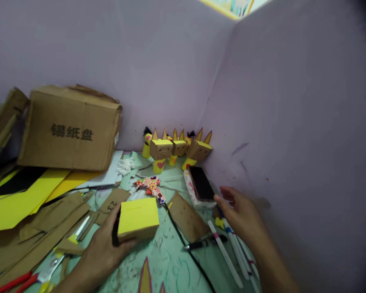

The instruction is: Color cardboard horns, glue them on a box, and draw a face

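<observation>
My left hand (105, 248) is wrapped around a small cardboard box (138, 215) with a bright yellow paper top. My right hand (239, 213) is raised beside the corner of a dark phone (201, 183), its fingers apart and nothing seen in them. The phone lies on a white and pink packet (192, 191). Below my right hand lie several white markers (227, 254) and a black pen (204, 243). A flower-patterned glue gun (151, 186) rests behind the yellow-topped box. Two pointed paper ears (145, 276) show at the bottom edge.
Several cardboard figures with yellow ears (161, 149) stand in the wall corner. A large carton (70, 128) stands at the back left above yellow sheets (21, 203) and cardboard strips (45, 236). Red-handled scissors (49, 270) lie front left. A black cable (183, 240) crosses the green tabletop.
</observation>
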The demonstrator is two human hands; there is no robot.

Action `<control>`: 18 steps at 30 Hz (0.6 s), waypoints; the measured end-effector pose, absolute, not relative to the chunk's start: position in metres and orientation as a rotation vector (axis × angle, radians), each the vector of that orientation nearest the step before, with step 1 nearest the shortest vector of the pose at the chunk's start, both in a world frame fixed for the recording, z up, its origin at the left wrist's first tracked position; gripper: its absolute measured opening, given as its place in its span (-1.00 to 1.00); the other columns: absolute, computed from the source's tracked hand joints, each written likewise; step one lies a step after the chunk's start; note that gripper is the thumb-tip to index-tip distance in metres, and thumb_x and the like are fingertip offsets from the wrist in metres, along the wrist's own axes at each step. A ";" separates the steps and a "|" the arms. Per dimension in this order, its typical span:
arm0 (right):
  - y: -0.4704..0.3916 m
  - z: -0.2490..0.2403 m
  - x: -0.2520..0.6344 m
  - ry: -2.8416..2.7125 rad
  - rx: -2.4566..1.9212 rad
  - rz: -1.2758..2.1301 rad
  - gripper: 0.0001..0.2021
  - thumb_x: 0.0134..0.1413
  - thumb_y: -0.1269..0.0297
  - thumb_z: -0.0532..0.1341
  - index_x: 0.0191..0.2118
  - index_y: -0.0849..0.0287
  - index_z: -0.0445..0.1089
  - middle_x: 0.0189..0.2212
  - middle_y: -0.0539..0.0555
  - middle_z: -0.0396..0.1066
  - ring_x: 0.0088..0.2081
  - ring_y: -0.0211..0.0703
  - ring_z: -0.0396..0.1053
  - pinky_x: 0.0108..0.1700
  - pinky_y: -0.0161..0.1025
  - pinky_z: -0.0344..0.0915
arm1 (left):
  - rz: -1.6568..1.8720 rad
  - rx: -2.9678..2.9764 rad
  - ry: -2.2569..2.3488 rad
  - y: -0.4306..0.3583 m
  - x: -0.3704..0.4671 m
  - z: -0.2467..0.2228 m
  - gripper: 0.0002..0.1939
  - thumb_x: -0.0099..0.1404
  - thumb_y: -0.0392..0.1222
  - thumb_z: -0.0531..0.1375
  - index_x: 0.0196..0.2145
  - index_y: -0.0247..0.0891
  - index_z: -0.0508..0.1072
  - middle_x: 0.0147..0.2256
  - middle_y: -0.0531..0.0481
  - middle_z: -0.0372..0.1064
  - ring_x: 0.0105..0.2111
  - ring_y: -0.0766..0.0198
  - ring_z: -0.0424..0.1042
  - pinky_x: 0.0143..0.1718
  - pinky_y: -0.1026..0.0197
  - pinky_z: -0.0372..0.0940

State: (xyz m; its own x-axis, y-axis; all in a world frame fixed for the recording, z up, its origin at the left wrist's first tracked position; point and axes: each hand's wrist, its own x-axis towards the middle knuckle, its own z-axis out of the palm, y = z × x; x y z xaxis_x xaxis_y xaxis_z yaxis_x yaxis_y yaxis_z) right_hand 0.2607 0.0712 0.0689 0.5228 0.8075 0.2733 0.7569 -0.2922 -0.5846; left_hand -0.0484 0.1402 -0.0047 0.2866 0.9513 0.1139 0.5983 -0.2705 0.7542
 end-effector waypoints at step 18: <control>0.197 0.037 0.174 -1.809 -2.156 0.610 -0.64 -0.12 -0.01 0.26 -0.59 0.23 0.46 -0.58 0.14 0.50 -0.47 -0.08 0.41 -0.52 -0.30 0.04 | 0.969 1.794 1.283 0.139 -0.047 -0.025 -0.18 -0.05 -0.10 0.27 0.18 -0.17 0.13 0.05 -0.13 0.39 0.04 -0.12 0.35 -0.02 0.01 0.34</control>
State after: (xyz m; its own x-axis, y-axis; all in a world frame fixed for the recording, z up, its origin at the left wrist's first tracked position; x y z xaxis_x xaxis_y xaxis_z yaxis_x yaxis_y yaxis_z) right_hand 0.1740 0.1974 0.0374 0.1364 0.9794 -0.1491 0.8698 -0.1904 -0.4551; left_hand -0.0475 0.1394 -0.0254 0.2237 0.9604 0.1663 0.4225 -0.2493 0.8714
